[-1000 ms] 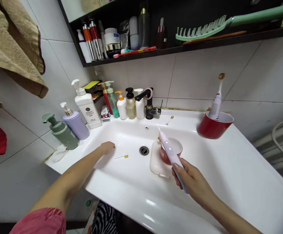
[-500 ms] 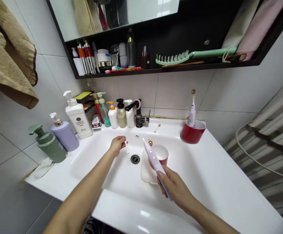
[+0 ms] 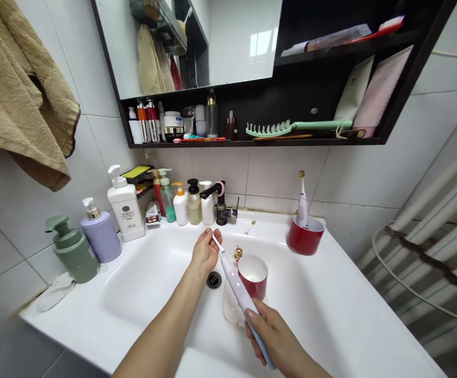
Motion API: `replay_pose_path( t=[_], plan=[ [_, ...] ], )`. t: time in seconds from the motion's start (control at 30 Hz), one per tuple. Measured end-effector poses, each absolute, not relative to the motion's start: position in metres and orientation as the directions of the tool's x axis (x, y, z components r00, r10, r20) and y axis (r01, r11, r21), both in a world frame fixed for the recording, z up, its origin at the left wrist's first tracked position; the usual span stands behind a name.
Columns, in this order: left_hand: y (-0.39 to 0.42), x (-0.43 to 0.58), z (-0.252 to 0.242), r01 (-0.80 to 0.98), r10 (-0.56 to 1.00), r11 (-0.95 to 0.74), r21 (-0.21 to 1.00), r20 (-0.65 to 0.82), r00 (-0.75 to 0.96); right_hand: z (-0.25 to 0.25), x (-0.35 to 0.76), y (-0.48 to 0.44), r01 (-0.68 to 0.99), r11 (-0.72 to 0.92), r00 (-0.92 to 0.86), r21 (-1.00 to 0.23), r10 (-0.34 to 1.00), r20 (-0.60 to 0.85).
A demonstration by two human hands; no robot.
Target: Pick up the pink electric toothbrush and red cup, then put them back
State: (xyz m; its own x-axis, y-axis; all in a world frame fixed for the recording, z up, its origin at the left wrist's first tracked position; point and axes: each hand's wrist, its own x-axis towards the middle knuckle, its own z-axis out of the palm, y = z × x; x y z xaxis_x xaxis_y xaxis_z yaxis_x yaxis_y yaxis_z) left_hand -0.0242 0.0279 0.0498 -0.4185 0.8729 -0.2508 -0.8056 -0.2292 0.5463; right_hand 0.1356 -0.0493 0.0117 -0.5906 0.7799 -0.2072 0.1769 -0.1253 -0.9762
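Note:
My right hand [image 3: 266, 331] is wrapped round the lower part of a pale lilac electric toothbrush handle [image 3: 238, 289], its top tilted up and to the left. Between the fingers of my left hand [image 3: 207, 251] is a small white toothbrush head [image 3: 217, 244], its lower end at the tip of the handle. Whether the two parts are joined cannot be made out. Both hands are over the white sink [image 3: 145, 294]. Behind the handle stands a red cup [image 3: 257, 283] with a white inside, on a pale translucent tray [image 3: 230, 310] in the basin.
A black faucet [image 3: 221, 205] and several pump bottles [image 3: 181, 206] line the back left. At the back right, a red holder [image 3: 306, 239] carries another electric toothbrush [image 3: 302, 205]. A second brush head [image 3: 249, 228] lies on the ledge. Above hangs a dark mirror cabinet [image 3: 291, 144].
My left hand has brought the brush head right, to the tip of the handle, and turned palm-up. The handle has moved slightly down and left. The camera view has tilted upward.

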Motion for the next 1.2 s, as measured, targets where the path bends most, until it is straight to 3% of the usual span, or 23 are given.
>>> replay_pose_path(
  t=[0.63, 0.9, 1.2],
  plan=[
    [0.026, -0.030, 0.052, -0.741, 0.847, -0.296, 0.602, -0.192, -0.495, 0.010, 0.136, -0.050, 0.169, -0.118, -0.611, -0.978, 0.766, -0.198],
    [0.015, -0.007, 0.048, -0.681, 0.946, -0.113, 0.724, -0.131, -0.297, 0.014, 0.135, -0.046, 0.191, -0.117, -0.539, -0.975, 0.818, -0.204],
    [0.008, 0.002, 0.048, -0.551, 0.961, -0.032, 0.834, -0.125, -0.245, 0.009, 0.134, -0.048, 0.182, -0.064, -0.504, -0.981, 0.851, -0.149]
  ],
)
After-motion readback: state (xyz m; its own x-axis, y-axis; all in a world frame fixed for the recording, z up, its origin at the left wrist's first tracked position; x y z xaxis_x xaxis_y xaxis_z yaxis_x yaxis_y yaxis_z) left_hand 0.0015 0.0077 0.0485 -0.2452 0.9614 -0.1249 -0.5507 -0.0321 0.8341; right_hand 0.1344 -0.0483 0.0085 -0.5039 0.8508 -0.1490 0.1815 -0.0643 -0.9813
